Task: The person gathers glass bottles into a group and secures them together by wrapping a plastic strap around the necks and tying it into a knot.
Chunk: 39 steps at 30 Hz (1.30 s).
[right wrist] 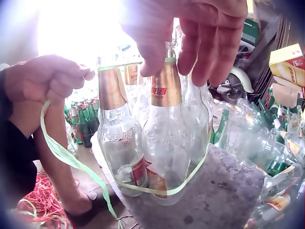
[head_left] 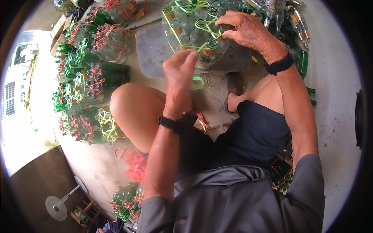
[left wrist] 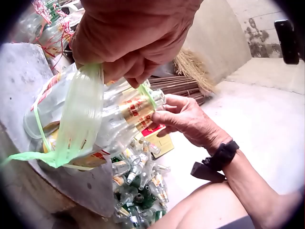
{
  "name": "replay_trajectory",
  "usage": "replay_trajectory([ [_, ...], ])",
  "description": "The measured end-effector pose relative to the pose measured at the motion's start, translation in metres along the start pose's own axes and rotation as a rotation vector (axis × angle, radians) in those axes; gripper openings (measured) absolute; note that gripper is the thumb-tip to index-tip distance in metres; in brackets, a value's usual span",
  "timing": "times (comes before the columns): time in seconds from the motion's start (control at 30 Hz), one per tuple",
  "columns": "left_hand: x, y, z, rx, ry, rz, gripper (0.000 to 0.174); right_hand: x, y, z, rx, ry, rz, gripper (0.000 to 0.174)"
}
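Observation:
A cluster of clear glass bottles [head_left: 207, 58] with gold neck labels stands on a grey stone slab [head_left: 149, 52]. Pale green plastic strapping [left wrist: 78, 119] winds between the necks and circles the bottles low down. My left hand [head_left: 179, 72] grips the strap at the near side of the cluster, and its loose tail [right wrist: 71, 162] hangs below the fist in the right wrist view. At the cluster's right side, my right hand [head_left: 248, 32] holds a bottle neck between thumb and fingers. In the left wrist view that hand's thumb touches the gold label [left wrist: 136, 112].
Tied bundles of green and clear bottles [head_left: 79, 87] line the floor at left. Loose bottles [right wrist: 281, 143] lie heaped right of the slab. Red strapping [right wrist: 40, 198] lies near my foot. A broom [left wrist: 193, 71] and cartons [right wrist: 288, 64] stand beyond, and a fan [head_left: 56, 207] at lower left.

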<state>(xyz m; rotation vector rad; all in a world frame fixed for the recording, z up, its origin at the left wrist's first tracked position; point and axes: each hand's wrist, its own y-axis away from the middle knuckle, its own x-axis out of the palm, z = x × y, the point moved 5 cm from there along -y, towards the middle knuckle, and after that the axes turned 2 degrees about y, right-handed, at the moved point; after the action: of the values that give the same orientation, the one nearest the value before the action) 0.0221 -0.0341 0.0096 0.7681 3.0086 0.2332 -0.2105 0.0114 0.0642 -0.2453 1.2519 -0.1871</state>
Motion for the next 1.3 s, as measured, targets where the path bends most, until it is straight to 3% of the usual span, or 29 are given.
replay_trajectory([
  [0.1,-0.004,-0.009,0.016,-0.038,0.042,0.004,0.024,-0.002,0.000,0.004,-0.006,-0.004,0.002,0.035],
  [0.43,0.007,-0.016,0.017,0.166,-0.073,-0.114,0.031,-0.020,-0.010,0.054,-0.278,0.046,-0.174,0.021],
  [0.5,0.009,-0.016,0.018,0.128,-0.041,-0.164,0.025,-0.006,-0.014,0.057,-0.262,-0.021,-0.016,0.020],
  [0.63,0.012,-0.011,0.010,0.053,-0.148,-0.249,0.034,0.014,-0.023,0.061,-0.166,-0.054,0.232,0.019],
  [0.7,0.016,-0.011,0.014,0.119,-0.048,-0.315,0.041,0.017,-0.033,0.056,-0.176,-0.098,0.243,0.023],
  [0.8,0.017,-0.015,0.015,0.139,-0.180,-0.323,0.031,0.026,-0.044,0.049,-0.137,-0.329,0.460,0.034],
  [0.9,0.017,-0.017,0.016,0.066,-0.202,-0.328,0.031,0.025,-0.044,0.057,-0.055,-0.232,0.574,0.038],
  [1.03,0.018,-0.016,0.020,0.117,-0.151,-0.335,0.031,0.024,-0.049,0.062,-0.117,-0.327,0.627,0.033],
  [1.1,0.018,-0.017,0.024,0.106,-0.110,-0.332,0.047,0.019,-0.052,0.067,-0.110,-0.214,0.666,0.027],
  [1.17,0.018,-0.017,0.027,0.119,-0.101,-0.331,0.046,0.019,-0.050,0.072,-0.105,-0.104,0.705,0.021],
  [1.23,0.017,-0.018,0.021,0.138,-0.091,-0.328,0.044,0.014,-0.051,0.078,-0.280,0.077,0.570,0.008],
  [1.3,0.018,-0.016,0.021,0.076,-0.106,-0.302,0.034,0.009,-0.048,0.082,-0.321,0.145,0.523,0.007],
])
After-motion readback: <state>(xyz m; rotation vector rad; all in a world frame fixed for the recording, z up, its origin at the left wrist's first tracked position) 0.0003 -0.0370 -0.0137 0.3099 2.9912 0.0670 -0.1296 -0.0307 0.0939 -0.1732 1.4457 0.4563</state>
